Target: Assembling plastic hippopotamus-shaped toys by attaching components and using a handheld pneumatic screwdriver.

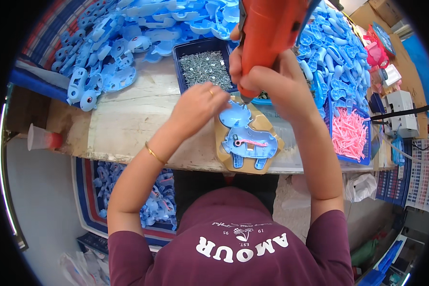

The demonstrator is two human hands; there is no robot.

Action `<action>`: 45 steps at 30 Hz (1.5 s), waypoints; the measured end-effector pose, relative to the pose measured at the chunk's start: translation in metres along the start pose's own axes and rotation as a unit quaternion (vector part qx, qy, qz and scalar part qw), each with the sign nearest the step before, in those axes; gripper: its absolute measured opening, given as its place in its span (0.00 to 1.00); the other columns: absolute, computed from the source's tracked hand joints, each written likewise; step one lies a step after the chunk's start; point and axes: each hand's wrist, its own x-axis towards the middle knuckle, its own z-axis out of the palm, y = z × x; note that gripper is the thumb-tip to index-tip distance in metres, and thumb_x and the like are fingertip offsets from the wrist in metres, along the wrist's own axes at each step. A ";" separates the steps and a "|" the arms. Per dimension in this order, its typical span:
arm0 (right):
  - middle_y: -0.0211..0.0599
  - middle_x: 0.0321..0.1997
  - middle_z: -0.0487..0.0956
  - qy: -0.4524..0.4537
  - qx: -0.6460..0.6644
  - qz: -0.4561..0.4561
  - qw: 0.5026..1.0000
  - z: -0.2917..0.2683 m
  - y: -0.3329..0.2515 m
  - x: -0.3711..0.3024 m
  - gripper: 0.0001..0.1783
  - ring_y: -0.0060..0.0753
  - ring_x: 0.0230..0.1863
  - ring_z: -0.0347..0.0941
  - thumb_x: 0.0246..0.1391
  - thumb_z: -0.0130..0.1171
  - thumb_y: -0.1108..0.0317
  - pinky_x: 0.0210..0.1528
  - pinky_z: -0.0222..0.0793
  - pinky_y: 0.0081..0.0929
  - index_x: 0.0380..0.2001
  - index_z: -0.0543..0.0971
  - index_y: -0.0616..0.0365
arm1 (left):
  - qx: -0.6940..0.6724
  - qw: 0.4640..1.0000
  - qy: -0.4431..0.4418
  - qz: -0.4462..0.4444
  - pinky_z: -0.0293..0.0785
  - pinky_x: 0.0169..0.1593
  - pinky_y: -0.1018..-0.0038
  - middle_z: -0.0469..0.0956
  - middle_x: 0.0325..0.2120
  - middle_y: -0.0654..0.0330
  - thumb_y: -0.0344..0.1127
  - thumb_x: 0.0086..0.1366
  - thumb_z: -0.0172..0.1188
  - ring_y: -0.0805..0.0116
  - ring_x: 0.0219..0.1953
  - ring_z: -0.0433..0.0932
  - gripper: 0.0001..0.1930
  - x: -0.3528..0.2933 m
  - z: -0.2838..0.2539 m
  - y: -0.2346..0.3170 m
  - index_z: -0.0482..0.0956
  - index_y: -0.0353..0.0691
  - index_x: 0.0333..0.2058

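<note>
My right hand (283, 83) is wrapped round an orange electric screwdriver (269, 35) that points down. Its tip is just above the head end of a light blue animal-shaped toy shell (257, 151). That shell lies in a tan block (222, 151) at the table's front edge. Inside its body rests a pink stick-like part (251, 142) with a ring at one end. Close to the screwdriver tip, on its left, is my left hand (195, 108), its fingers curled together over the far end of the block. Whatever they may pinch is hidden.
A dark blue tray (177, 57) of small metal screws (202, 69) stands beyond my left hand. Blue plastic parts (152, 33) are heaped at the back left, more (336, 52) at the right. A blue basket (365, 159) holds pink parts. A cup (43, 138) sits far left.
</note>
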 end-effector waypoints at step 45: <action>0.30 0.21 0.72 0.259 -0.058 0.017 0.964 -0.006 0.046 -0.101 0.08 0.18 0.17 0.67 0.53 0.58 0.76 0.21 0.63 0.18 0.36 0.72 0.60 | -0.140 0.986 -0.062 -0.063 0.69 0.61 0.61 0.75 0.53 0.57 0.42 0.53 0.70 0.55 0.56 0.73 0.18 -0.012 0.021 0.104 0.81 0.36 0.38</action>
